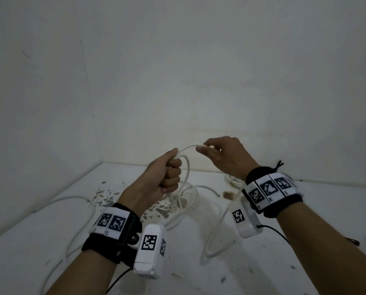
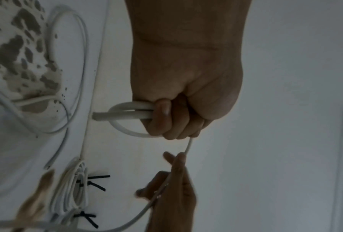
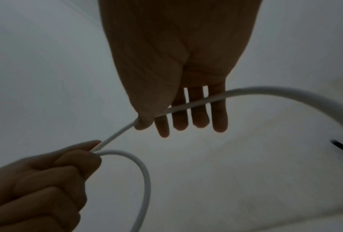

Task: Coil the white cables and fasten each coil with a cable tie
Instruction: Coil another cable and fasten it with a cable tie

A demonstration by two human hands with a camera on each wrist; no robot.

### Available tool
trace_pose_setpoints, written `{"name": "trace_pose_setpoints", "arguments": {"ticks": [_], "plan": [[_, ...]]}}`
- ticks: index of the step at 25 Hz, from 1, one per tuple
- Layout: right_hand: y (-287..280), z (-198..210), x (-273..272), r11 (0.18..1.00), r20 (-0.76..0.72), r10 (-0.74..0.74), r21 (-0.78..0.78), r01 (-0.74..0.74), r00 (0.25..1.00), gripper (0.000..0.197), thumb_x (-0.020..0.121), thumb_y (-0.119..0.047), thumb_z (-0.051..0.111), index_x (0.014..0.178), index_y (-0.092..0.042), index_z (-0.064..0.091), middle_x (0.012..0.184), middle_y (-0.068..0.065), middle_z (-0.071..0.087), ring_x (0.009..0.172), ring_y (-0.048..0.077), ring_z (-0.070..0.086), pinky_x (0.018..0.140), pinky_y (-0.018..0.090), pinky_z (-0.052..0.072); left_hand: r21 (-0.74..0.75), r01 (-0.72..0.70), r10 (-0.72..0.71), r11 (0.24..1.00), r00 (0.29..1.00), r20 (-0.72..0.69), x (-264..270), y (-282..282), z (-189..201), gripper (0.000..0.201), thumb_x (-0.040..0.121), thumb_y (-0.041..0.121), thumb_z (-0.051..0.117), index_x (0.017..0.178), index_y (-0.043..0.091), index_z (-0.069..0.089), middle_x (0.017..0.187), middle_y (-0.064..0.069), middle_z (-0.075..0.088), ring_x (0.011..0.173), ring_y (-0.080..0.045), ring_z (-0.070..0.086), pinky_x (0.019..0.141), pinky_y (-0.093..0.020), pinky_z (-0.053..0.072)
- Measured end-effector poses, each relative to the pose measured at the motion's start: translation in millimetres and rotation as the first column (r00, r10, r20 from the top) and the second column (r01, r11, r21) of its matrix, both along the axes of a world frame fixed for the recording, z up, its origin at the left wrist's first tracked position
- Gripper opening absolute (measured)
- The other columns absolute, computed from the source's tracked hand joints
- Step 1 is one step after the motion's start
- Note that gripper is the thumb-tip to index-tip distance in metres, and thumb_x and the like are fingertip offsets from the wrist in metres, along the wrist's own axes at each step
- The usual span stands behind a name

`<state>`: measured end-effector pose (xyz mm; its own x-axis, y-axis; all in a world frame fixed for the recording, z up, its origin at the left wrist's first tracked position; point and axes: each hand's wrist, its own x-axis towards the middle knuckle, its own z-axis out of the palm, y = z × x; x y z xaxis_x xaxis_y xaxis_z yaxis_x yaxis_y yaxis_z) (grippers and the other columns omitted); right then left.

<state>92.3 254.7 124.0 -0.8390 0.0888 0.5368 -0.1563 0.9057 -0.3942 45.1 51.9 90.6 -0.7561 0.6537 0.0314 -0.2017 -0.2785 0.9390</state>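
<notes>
The left hand point(image 1: 167, 173) makes a fist, its grip tight around a loop of white cable point(image 1: 186, 165), held up above the counter point(image 1: 263, 273). The right hand point(image 1: 222, 154) pinches the same cable between thumb and finger. More cable lies loose on the counter. A tied coil point(image 2: 73, 193) with black ties point(image 2: 96, 182) lies near.

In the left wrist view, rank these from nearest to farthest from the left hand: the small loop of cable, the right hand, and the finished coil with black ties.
1. The small loop of cable: gripped in the left hand.
2. The right hand: just beyond the left fist, pinching the same cable.
3. The finished coil: lying on the table, lower left, with black ties.
</notes>
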Motion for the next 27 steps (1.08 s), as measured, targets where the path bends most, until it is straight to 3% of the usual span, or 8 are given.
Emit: {"name": "trace_pose_setpoints", "arguments": {"ticks": [3, 7, 9, 12, 15, 19, 23, 27], "plan": [[13.6, -18.6, 10.2, 0.947, 0.083, -0.022, -0.316, 0.048, 0.996, 0.050, 0.091, -0.062, 0.056, 0.079, -0.016, 0.074, 0.042, -0.014, 0.048, 0.041, 0.004, 0.044, 0.054, 0.024, 0.042, 0.258, -0.095, 0.065, 0.961, 0.990, 0.124, -10.0, -6.2, 8.4, 0.043, 0.103, 0.035, 0.038, 0.062, 0.026, 0.027, 0.040, 0.009, 0.019, 0.032, -0.008, 0.009, 0.031, -0.017, 0.012], [20.8, -46.1, 21.7, 0.585, 0.193, 0.341, -0.810, -0.047, 0.920, 0.045, 0.093, -0.052, 0.059, 0.089, -0.008, 0.068, 0.056, -0.003, 0.045, 0.051, 0.016, 0.044, 0.067, 0.040, 0.056, 0.523, -0.177, 0.052, 0.834, 0.968, 0.245, -26.2, -10.5, 18.4, 0.051, 0.102, 0.026, 0.034, 0.051, 0.023, 0.034, 0.038, 0.008, 0.021, 0.041, -0.011, 0.003, 0.029, -0.021, 0.015], [23.3, -59.6, 27.6, 0.529, 0.246, 0.464, -0.847, -0.044, 0.851, 0.041, 0.099, -0.048, 0.053, 0.091, -0.010, 0.066, 0.063, 0.002, 0.048, 0.058, 0.018, 0.049, 0.070, 0.041, 0.055, 0.617, -0.205, 0.025, 0.760, 0.957, 0.288, -34.8, -11.8, 22.1, 0.052, 0.101, 0.022, 0.033, 0.049, 0.021, 0.035, 0.038, 0.007, 0.023, 0.041, -0.010, 0.004, 0.029, -0.021, 0.017], [24.7, -77.8, 32.1, 0.694, 0.392, 0.455, -0.719, -0.043, 0.799, 0.041, 0.105, -0.043, 0.042, 0.087, -0.014, 0.064, 0.066, 0.003, 0.047, 0.058, 0.017, 0.046, 0.061, 0.034, 0.047, 0.693, -0.237, 0.001, 0.681, 0.946, 0.323, -48.0, -22.9, 27.2, 0.045, 0.091, 0.012, 0.038, 0.047, 0.019, 0.032, 0.039, 0.006, 0.023, 0.042, -0.010, 0.005, 0.030, -0.021, 0.020], [21.0, -78.4, 28.9, 0.969, 0.267, 0.006, -0.238, 0.060, 0.964, 0.047, 0.104, -0.045, 0.041, 0.068, -0.019, 0.056, 0.058, -0.004, 0.050, 0.054, 0.022, 0.053, 0.056, 0.028, 0.038, 0.700, -0.226, -0.024, 0.677, 0.944, 0.328, -49.7, -24.0, 25.6, 0.042, 0.086, 0.010, 0.041, 0.046, 0.018, 0.032, 0.040, 0.006, 0.023, 0.039, -0.009, 0.007, 0.031, -0.021, 0.022], [-6.4, -49.1, 33.1, 0.947, 0.292, -0.092, 0.321, -0.007, 0.952, 0.053, 0.103, -0.047, 0.043, 0.058, -0.018, 0.045, 0.054, -0.003, 0.047, 0.054, 0.019, 0.048, 0.052, 0.030, 0.034, 0.649, -0.254, 0.018, 0.717, 0.938, 0.347, -46.5, -9.8, 20.9, 0.058, 0.106, 0.026, 0.028, 0.049, 0.018, 0.037, 0.041, 0.006, 0.024, 0.029, -0.008, 0.020, 0.030, -0.020, 0.022], [-39.4, -7.0, 41.8, 0.912, 0.367, 0.138, 0.315, -0.262, 0.920, 0.052, 0.100, -0.048, 0.050, 0.053, -0.026, 0.054, 0.045, -0.007, 0.050, 0.044, 0.010, 0.045, 0.054, 0.028, 0.043, 0.480, -0.278, 0.117, 0.832, 0.934, 0.338, -35.5, 5.8, 23.6, 0.052, 0.108, 0.037, 0.029, 0.059, 0.020, 0.034, 0.042, 0.007, 0.023, 0.029, -0.007, 0.021, 0.031, -0.018, 0.028], [-57.9, 21.5, 41.7, 0.901, 0.413, 0.316, 0.152, -0.407, 0.854, 0.045, 0.101, -0.036, 0.053, 0.067, -0.012, 0.072, 0.039, -0.019, 0.052, 0.037, 0.005, 0.044, 0.048, 0.014, 0.036, 0.306, -0.270, 0.178, 0.913, 0.938, 0.298, -15.9, 25.2, 21.6, 0.046, 0.106, 0.038, 0.038, 0.063, 0.020, 0.036, 0.047, 0.006, 0.026, 0.033, -0.010, 0.028, 0.036, -0.017, 0.037]]}}
